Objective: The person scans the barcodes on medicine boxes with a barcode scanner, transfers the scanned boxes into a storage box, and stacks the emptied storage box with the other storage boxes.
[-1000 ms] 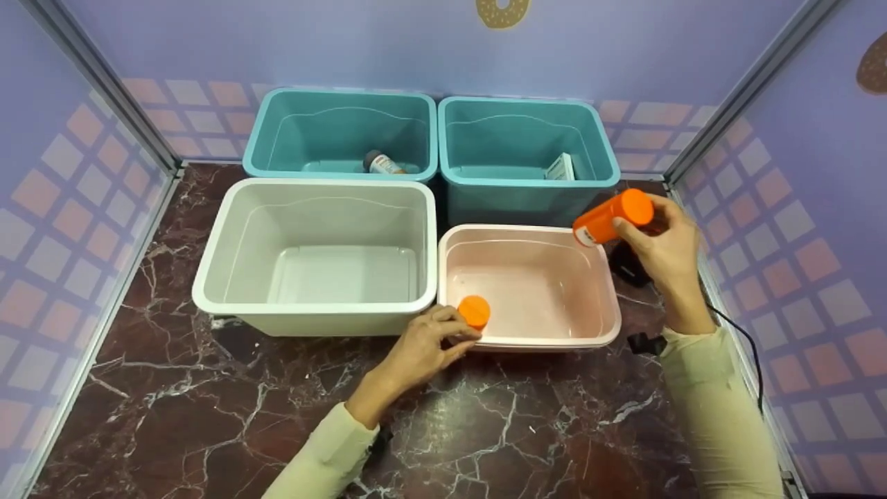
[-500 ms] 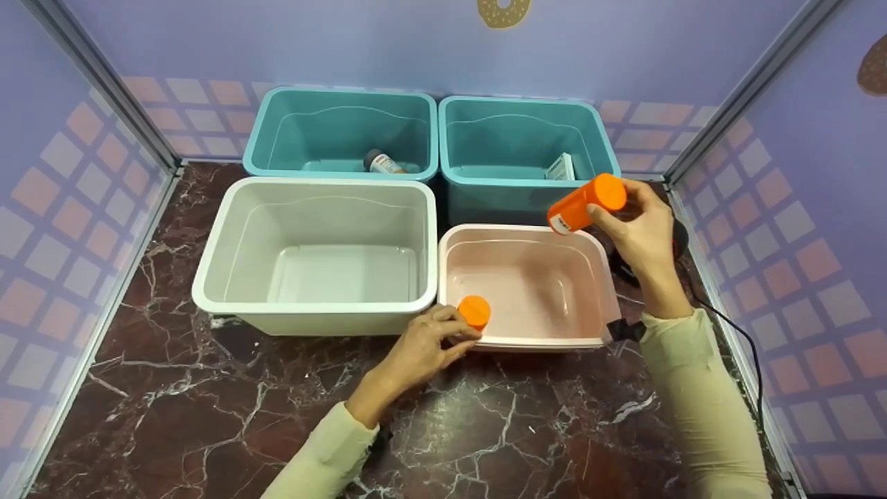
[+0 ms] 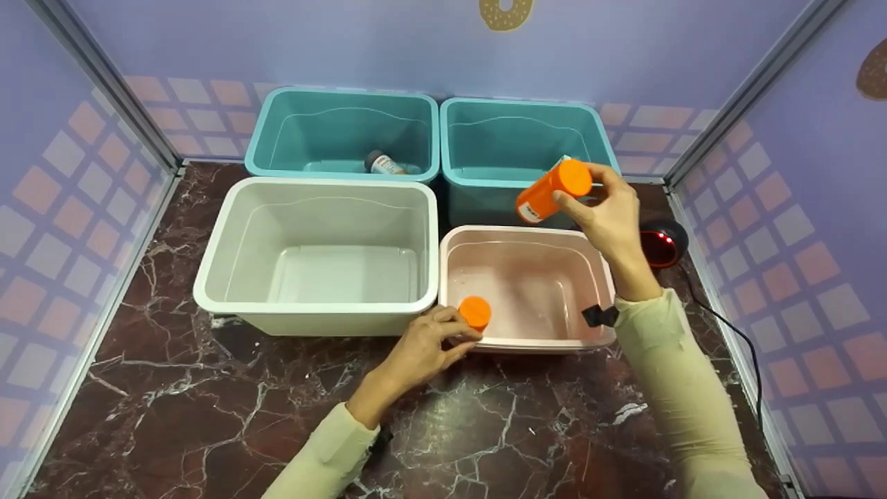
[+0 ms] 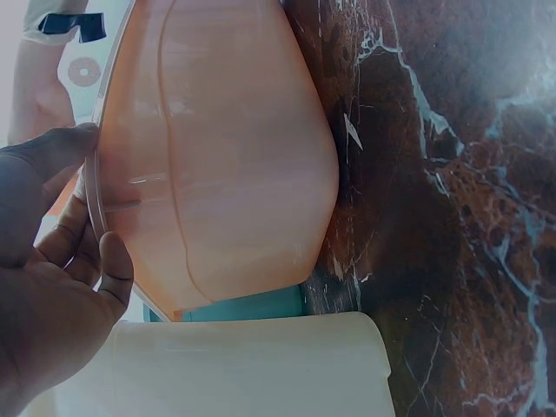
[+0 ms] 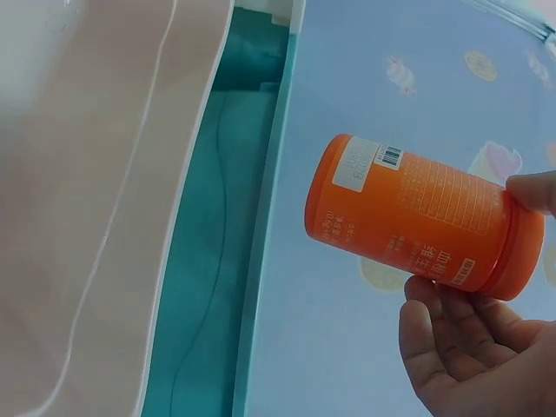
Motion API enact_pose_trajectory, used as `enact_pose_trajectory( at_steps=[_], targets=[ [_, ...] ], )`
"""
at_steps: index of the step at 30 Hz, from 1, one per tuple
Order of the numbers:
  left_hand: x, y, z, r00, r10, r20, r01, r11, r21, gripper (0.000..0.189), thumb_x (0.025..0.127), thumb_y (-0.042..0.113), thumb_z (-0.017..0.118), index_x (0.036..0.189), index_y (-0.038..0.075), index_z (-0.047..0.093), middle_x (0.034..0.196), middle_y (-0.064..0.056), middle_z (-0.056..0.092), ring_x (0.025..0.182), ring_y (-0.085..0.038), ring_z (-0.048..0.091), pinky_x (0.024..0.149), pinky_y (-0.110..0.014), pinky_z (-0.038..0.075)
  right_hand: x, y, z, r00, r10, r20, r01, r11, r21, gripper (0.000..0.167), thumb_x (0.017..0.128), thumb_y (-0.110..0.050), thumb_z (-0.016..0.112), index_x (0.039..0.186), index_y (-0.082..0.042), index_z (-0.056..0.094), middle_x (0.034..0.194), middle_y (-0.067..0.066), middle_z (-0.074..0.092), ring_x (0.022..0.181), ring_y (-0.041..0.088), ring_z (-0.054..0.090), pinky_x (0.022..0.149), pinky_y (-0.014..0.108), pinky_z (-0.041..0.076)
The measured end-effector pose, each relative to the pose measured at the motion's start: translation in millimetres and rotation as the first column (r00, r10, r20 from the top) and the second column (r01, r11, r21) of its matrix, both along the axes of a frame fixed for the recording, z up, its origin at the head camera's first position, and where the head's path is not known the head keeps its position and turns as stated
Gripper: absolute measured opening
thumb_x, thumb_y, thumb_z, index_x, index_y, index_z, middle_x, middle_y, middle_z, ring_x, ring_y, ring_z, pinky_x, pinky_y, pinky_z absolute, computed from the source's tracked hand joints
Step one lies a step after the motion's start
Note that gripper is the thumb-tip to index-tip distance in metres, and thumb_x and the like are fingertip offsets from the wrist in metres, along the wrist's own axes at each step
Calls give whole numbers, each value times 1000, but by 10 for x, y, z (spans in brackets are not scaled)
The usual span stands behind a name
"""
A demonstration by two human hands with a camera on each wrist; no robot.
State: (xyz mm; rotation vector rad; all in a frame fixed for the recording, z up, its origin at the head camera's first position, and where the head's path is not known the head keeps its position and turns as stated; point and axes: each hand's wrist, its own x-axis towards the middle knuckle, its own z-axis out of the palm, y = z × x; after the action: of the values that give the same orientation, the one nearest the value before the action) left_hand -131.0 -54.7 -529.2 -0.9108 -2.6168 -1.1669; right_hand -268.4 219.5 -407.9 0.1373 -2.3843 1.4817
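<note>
My right hand (image 3: 610, 211) pinches an orange bottle (image 5: 404, 217) near its lid, between thumb and fingers. Tilted, with its labelled end toward the left, the bottle hangs over the gap between the right teal bin (image 3: 527, 184) and the pink basin (image 3: 527, 339). At the basin's near-left corner, my left hand (image 3: 419, 346) curls round an item with a round orange cap (image 3: 475, 313), whose lower part is hidden. In the left wrist view, the left fingertips lie right at the basin's rim (image 4: 100, 104), with orange showing between thumb and fingers.
A large white bin (image 3: 315, 308) stands left of the basin. Behind it, another teal bin (image 3: 339, 175) holds a dark-capped bottle (image 3: 383, 163). Right of the basin sits a black device (image 3: 663, 244) with red lights and a cable. Patterned walls enclose the marbled table.
My right hand has carried the orange bottle leftward and toward the back, uncovering the black device and partly covering a white box in the right teal bin. The left hand has stayed put.
</note>
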Motion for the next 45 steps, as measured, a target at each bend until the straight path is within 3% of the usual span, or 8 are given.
enact_pose_trajectory(
  at_steps=[4,10,23,29,33,45],
  targets=[
    [2,7,9,1000,6,18,-6,1000,-7,13,88,22,76,101,19,79,100,2,68,99,-17,62,93,-33,53,-35,-98,6,1000,24,18,-25,1000,9,55,79,-22,83,127,-3,63,117,14,68,96,13,65,82,20,57],
    [-3,12,12,999,9,33,-9,1000,6,14,87,19,77,101,19,79,100,3,68,100,-18,62,96,-34,53,-95,-237,19,999,43,30,-43,999,-1,55,78,-22,83,126,-3,63,119,15,67,100,20,66,86,25,58],
    [7,10,-1,1000,8,-1,-8,1000,9,13,87,22,77,100,19,79,98,3,69,98,-17,62,93,-32,53,-236,-558,41,997,75,17,-75,996,-47,57,77,-26,84,126,-7,63,115,12,67,99,18,64,83,24,56],
    [4,13,-3,1000,5,-10,-5,1000,14,14,87,21,77,100,18,79,98,3,68,99,-17,62,95,-33,53,-262,-738,99,996,87,33,-85,994,-67,57,78,-19,82,129,-2,61,118,16,67,102,22,65,85,26,56],
    [4,8,4,1000,2,3,-2,1000,14,14,87,20,77,100,18,79,99,2,68,99,-17,62,95,-33,54,-350,-817,56,994,107,12,-106,991,-84,58,77,-22,83,128,-3,62,117,15,67,99,22,65,83,26,56],
    [5,3,11,1000,-6,17,5,999,39,15,85,15,79,99,16,78,99,1,69,98,-18,62,93,-33,54,-520,-1109,-9,994,107,33,-105,993,-58,57,78,-25,82,128,-7,61,120,11,67,105,20,65,94,31,55]
  ],
)
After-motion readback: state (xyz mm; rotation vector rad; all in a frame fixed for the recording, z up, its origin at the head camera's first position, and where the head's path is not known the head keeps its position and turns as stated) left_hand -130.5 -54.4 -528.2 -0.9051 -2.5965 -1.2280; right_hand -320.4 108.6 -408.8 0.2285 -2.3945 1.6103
